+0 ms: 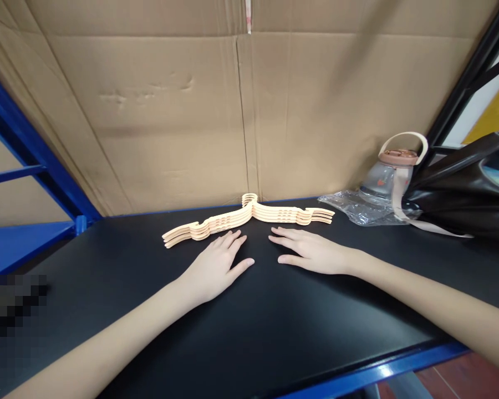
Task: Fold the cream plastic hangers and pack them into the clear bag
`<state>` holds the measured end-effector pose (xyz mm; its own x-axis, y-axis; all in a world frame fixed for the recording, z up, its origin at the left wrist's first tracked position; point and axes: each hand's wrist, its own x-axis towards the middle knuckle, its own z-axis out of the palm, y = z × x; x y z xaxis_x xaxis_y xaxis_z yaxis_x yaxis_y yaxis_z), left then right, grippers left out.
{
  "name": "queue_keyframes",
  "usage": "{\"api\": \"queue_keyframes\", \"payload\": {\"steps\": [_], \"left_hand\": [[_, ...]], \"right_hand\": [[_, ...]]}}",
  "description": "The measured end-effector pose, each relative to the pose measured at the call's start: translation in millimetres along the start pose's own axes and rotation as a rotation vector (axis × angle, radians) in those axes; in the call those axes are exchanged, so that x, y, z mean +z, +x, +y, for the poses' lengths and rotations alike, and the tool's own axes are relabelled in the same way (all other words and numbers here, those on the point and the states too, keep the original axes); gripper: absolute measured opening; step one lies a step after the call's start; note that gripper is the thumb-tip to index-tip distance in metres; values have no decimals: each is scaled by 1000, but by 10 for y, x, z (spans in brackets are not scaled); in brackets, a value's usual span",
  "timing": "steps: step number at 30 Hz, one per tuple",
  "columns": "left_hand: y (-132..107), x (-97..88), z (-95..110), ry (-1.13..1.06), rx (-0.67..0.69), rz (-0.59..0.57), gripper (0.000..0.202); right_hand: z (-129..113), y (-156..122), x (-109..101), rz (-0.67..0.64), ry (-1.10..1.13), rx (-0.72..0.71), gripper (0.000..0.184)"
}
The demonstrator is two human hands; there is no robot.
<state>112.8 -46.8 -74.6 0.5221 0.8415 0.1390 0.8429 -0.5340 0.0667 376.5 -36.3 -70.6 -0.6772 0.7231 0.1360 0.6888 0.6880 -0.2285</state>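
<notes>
A stack of several cream-coloured clothes hangers (270,213) lies on the black tabletop (249,332), close to the cardboard at the back. Their hooks point away from me, and the notched arms spread to left and right. My left hand (219,261) rests palm down just in front of the stack's left arm, fingers stretched out and thumb apart. On the other side, my right hand (314,252) lies flat in front of the right arm with its fingers apart. Both hands hold nothing, and a gap of tabletop separates them.
Behind the table stands a tall cardboard sheet (170,111). At the back right are a clear water bottle (385,177) with a strap, a crumpled plastic bag (349,208) and a black leather-like bag (461,188). A blue metal frame (50,149) rises at left. A pixelated patch covers the left edge.
</notes>
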Motion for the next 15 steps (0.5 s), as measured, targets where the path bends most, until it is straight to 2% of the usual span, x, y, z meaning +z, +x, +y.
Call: {"api": "queue_keyframes", "payload": {"steps": [5, 10, 15], "left_hand": [[-20, -18, 26, 53, 50, 5, 58], [-30, -50, 25, 59, 163, -5, 46], [-34, -49, 33, 93, 158, -5, 46]], "right_hand": [[-65, -20, -7, -26, -60, 1, 60], [-85, -30, -9, -13, -121, -19, 57], [-83, -29, 5, -8, -129, -22, 56]]}}
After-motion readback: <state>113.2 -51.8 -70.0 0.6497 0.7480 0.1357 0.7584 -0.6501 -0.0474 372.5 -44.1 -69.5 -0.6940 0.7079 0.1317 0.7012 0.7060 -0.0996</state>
